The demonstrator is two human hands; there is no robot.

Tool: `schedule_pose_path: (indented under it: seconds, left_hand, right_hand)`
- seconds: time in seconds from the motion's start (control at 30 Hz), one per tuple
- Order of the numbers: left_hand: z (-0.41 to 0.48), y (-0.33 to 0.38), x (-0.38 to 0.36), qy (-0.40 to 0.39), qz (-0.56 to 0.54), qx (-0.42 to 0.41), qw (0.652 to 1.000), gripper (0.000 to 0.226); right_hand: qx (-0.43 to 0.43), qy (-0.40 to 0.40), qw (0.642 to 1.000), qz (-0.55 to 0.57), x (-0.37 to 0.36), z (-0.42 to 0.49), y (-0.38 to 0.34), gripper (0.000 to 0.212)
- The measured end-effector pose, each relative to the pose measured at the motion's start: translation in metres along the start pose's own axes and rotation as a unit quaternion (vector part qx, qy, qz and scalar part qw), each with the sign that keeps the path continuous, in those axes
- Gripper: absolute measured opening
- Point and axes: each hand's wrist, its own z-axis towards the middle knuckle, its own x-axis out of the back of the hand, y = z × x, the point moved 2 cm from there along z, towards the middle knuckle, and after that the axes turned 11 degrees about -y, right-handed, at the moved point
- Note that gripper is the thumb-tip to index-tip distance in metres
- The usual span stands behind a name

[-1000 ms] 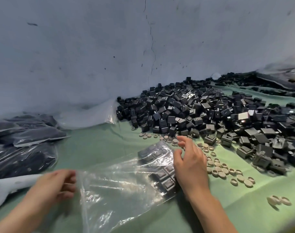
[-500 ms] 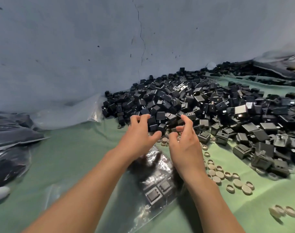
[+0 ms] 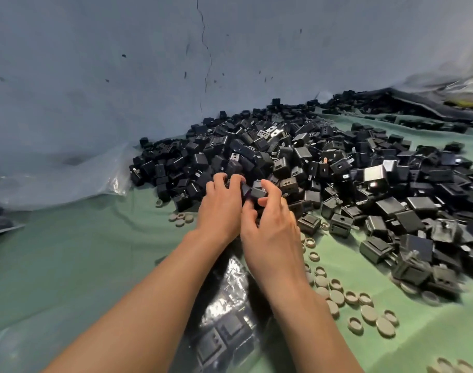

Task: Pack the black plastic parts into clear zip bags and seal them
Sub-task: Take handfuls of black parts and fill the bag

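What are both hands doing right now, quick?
Left hand: fingers curled round black parts at the near edge of the pile.
Right hand: pinches one black part.

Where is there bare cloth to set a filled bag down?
Biggest bare patch: green cloth left of the left hand, bordered by the clear plastic sheet at the wall. Smaller one at lower right, past the beige caps. Crowded: black parts pile centre-right, zip bag under the arms.
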Motion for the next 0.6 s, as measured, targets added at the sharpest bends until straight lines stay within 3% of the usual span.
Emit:
schedule_pose_path:
  seconds: [0.33,0.6]
  left_hand:
    - [-0.001,0.003,0.004,-0.059,0.01,-0.019,0.998,0.048]
    - [-0.012,-0.005,0.014,-0.021,-0.08,-0.067,0.994,0.044]
  right_hand:
    - [-0.031,0.0,0.998,0.045,0.004,0.001,0.001,0.05]
    - [-0.023,0.011,0.996,0.082,0.006,0.003,0.0,0.048]
